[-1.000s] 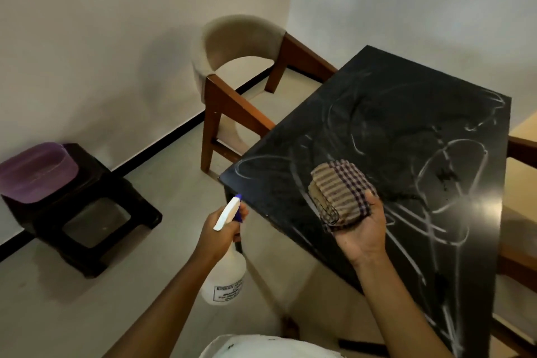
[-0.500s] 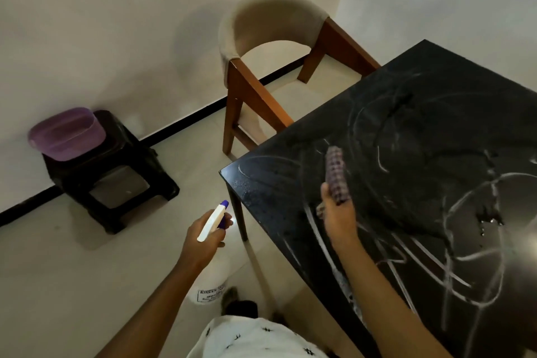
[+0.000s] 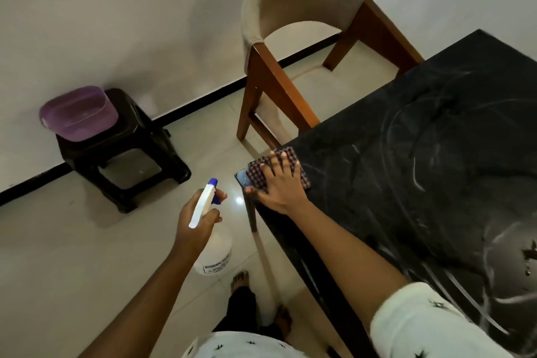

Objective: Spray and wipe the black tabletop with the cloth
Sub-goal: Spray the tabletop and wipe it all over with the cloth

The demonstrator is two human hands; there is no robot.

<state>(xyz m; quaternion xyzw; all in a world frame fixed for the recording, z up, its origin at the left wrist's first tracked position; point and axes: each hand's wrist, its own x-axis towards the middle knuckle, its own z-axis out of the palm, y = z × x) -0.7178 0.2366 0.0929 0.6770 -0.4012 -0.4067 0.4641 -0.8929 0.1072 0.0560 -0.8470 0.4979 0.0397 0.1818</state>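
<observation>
Cloth (image 3: 258,178), checked, lies flat on the corner of the black desk (image 3: 436,154), reaching almost to both edges there. The right hand (image 3: 280,186) presses it, fingers spread straight, thumb at the near edge. The left hand (image 3: 197,224) is curled round the neck of a spray bottle (image 3: 215,256), off the desk over open floor (image 3: 87,256). A chair (image 3: 271,90) stands just beyond the corner; a stool (image 3: 125,151) bearing a purple basin (image 3: 78,113) sits well apart by the wall.
</observation>
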